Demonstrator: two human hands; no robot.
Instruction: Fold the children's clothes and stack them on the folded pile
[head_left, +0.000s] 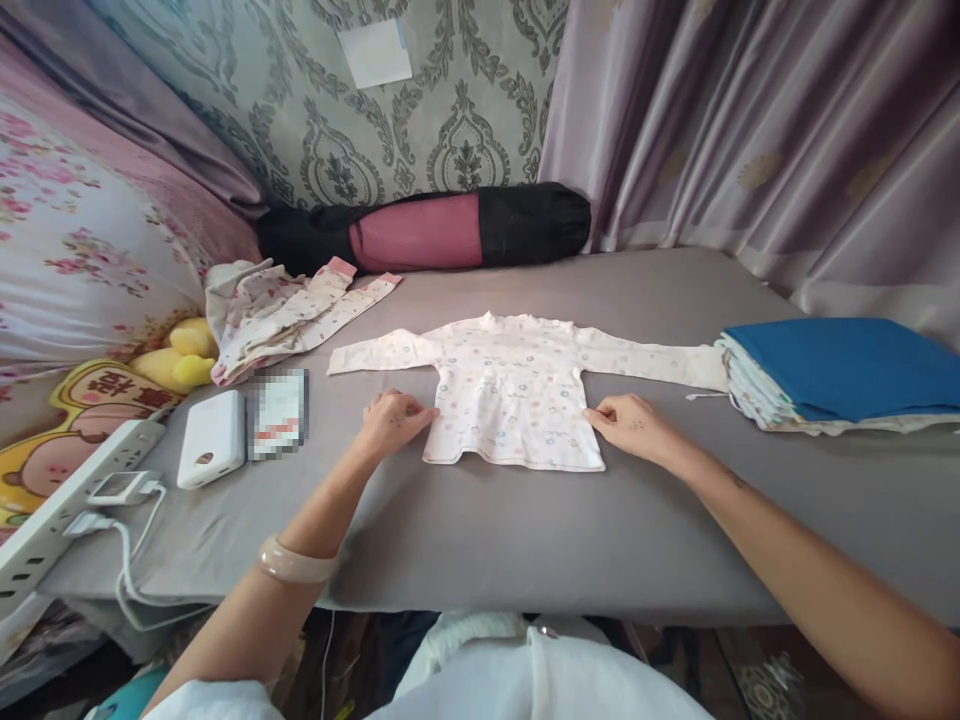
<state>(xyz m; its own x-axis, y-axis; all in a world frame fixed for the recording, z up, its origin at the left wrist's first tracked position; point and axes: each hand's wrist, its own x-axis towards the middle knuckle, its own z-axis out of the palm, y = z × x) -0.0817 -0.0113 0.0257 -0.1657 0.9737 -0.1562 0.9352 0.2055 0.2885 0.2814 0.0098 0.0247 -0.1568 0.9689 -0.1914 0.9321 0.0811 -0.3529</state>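
Observation:
A small white long-sleeved baby shirt [514, 385] with a fine print lies flat on the grey surface [525, 540], sleeves spread out to both sides. My left hand [391, 422] rests at the shirt's left side edge, fingers curled and pinching the fabric. My right hand [630, 422] sits at the shirt's right side edge, fingers bent and gripping the fabric there. A pale bangle [295, 563] is on my left wrist.
A stack of folded clothes topped by blue cloth [840, 375] lies at the right. A crumpled printed garment [281, 312] lies at the back left, a black-and-red bag [431, 232] behind it. A white power bank [211, 438], a packet [277, 412], a power strip [67, 495] and a yellow plush toy [184, 355] sit left.

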